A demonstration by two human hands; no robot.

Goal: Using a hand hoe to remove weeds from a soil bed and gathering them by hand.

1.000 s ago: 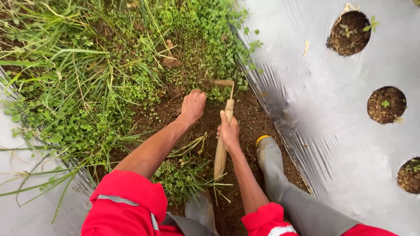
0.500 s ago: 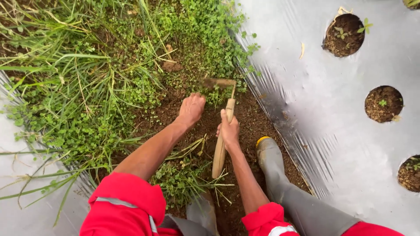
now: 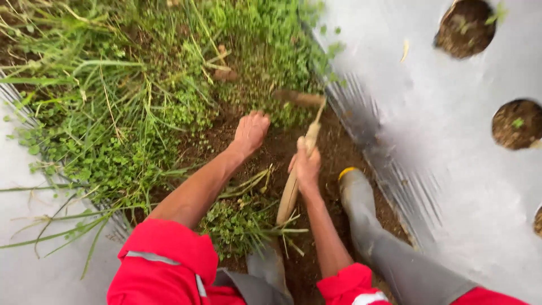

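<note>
Between weeds, right hand (image 3: 305,167) fingers clamped on hoe handle (image 3: 292,186), left hand (image 3: 250,131) fingers curled into soil (image 3: 339,152)

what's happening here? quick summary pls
A person in red sleeves is weeding a furrow between two beds covered in silver plastic mulch. The right hand grips the wooden handle of a small hoe, whose blade end sits up by the weeds. The left hand is open, down at the bare soil at the edge of the green growth. A grey rubber boot stands in the cleared soil beside the right-hand sheet, which has round planting holes.
</note>
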